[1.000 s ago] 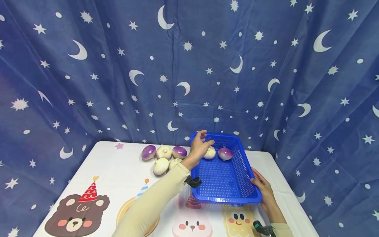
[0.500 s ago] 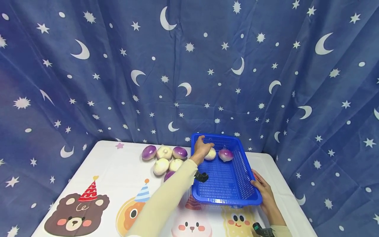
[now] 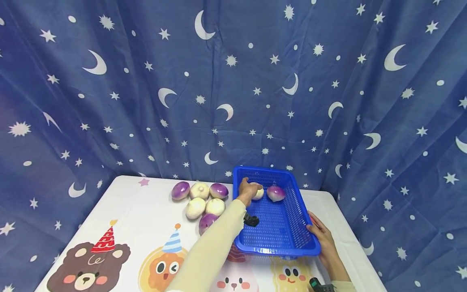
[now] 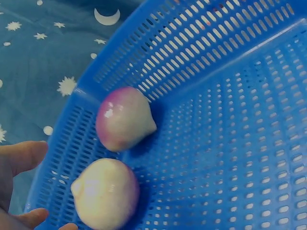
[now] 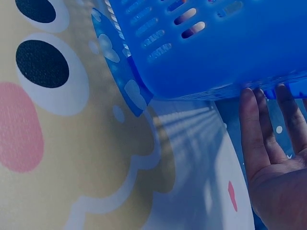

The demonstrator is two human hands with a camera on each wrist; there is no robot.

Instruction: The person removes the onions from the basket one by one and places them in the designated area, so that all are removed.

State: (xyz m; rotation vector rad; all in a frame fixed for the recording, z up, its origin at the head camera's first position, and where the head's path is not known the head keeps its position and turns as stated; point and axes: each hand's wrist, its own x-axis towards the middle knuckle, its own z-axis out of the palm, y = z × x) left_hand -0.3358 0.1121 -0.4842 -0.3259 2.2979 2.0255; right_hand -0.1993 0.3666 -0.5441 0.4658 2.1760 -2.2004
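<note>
My left hand (image 3: 248,191) reaches over the left side of a blue plastic basket (image 3: 271,248), at its far left corner. Its thumb (image 4: 24,155) and fingertips show apart in the left wrist view, with nothing seen between them. Right beside it lies a pale turnip (image 3: 258,194), and farther right a purple-and-white turnip (image 3: 275,194), both inside along the far wall. At the basket's right rim my right hand (image 3: 324,239) holds on, thumb over the edge. In the right wrist view its fingers (image 5: 254,129) reach up to the basket's underside, which stands over the tablecloth.
Left of the basket, several turnips (image 3: 195,208) sit clustered on the white tablecloth (image 3: 138,215), some white side up, some purple. My left forearm (image 3: 215,247) passes in front of them. A blue moon-and-star curtain (image 3: 233,89) hangs right behind the table.
My left hand has come down from above the basket's rim into its far left corner. My right hand stays on the right rim. The turnips have kept their places.
</note>
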